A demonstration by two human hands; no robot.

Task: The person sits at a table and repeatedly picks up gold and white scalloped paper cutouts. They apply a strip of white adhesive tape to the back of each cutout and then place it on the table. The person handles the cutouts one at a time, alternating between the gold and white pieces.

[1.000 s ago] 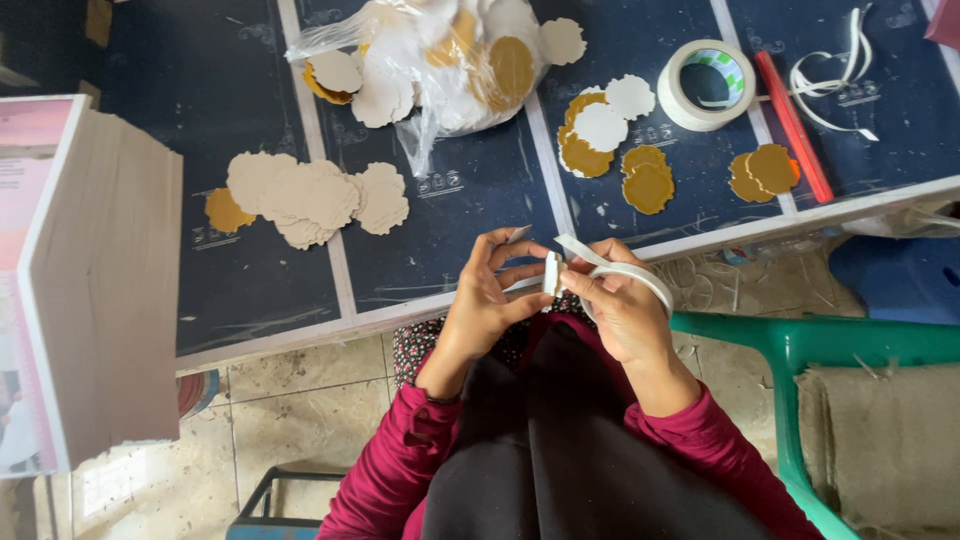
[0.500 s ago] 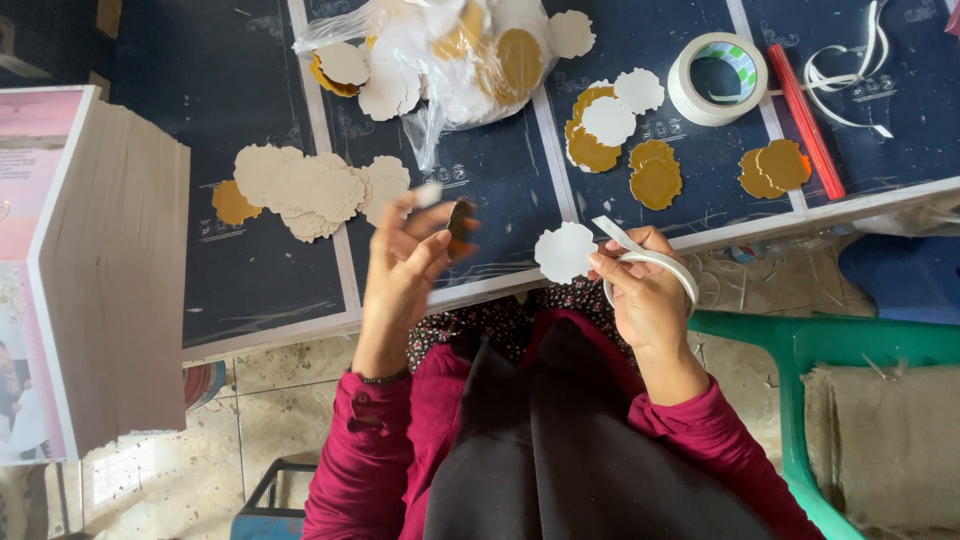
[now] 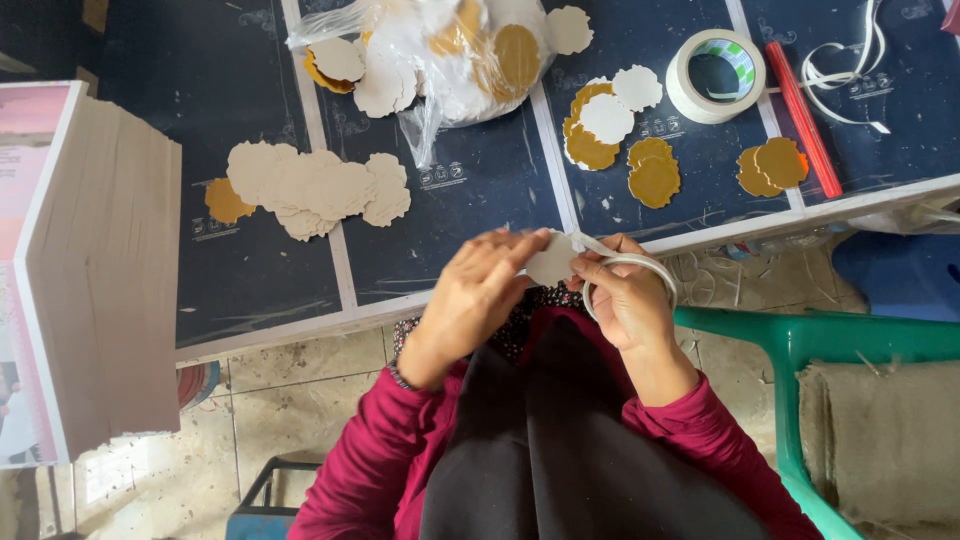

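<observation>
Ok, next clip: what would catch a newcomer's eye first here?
Probably the two hands meeting at the table's near edge: the left hand and right hand pinch a pale scalloped disc between them, a tape ring looped around the right hand. Behind them, gold and cream discs lie scattered over the dark blue tabletop, more spilling from a clear plastic bag at the far side.

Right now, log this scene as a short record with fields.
left hand: fingers on a scalloped white paper disc
right hand: holds the disc's other side, a white tape ring looped around it
table: dark mat, loose white and gold discs
bag: clear plastic, more discs inside
tape roll: flat on table, beside a red stick
</observation>
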